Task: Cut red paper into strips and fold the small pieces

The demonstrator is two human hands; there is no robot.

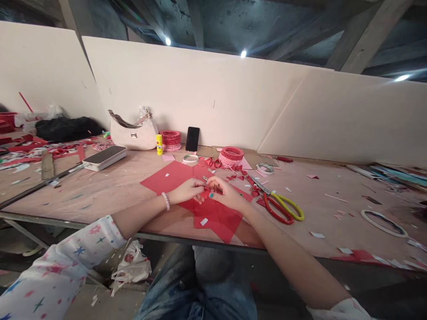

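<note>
Left hand and right hand close together, both pinching a small red paper piece; red paper sheet beneath them, reaching the table edge; scissors just beside the right hand; red scraps scattered behind.

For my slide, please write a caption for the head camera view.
Left hand and right hand hold a small red paper piece above red paper sheets, beside red-and-yellow scissors.
</note>
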